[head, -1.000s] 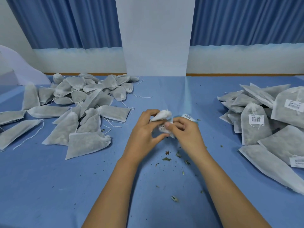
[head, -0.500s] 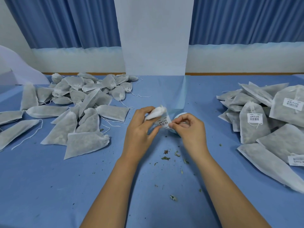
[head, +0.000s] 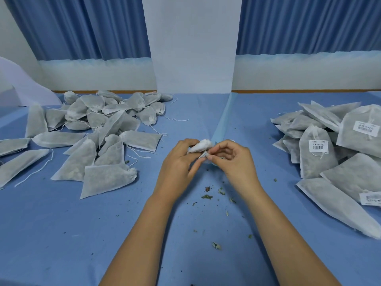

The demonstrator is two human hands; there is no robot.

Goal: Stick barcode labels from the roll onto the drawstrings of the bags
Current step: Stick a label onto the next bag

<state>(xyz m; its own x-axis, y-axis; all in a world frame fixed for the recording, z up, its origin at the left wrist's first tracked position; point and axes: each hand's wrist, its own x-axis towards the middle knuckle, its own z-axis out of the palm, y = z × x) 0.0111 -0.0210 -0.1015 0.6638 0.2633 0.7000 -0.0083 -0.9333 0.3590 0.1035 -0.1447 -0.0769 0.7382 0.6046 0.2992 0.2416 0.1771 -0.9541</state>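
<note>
The label (head: pixel 203 155), face-up and readable half a second before, was now pinched nearly shut by the right hand (head: pixel 233 162), against the white wad (head: pixel 201 145) gripped in the left hand (head: pixel 177 164), mid-scene. Probably this sticking was almost done; unlabelled bags (head: pixel 107 141) waited left.

Label (head: pixel 203 155) now edge-on, print no longer showing, right hand (head: pixel 233 162) pinching it closer under the wad (head: pixel 201 145) in left hand (head: pixel 177 165), outer fingers looser.
</note>
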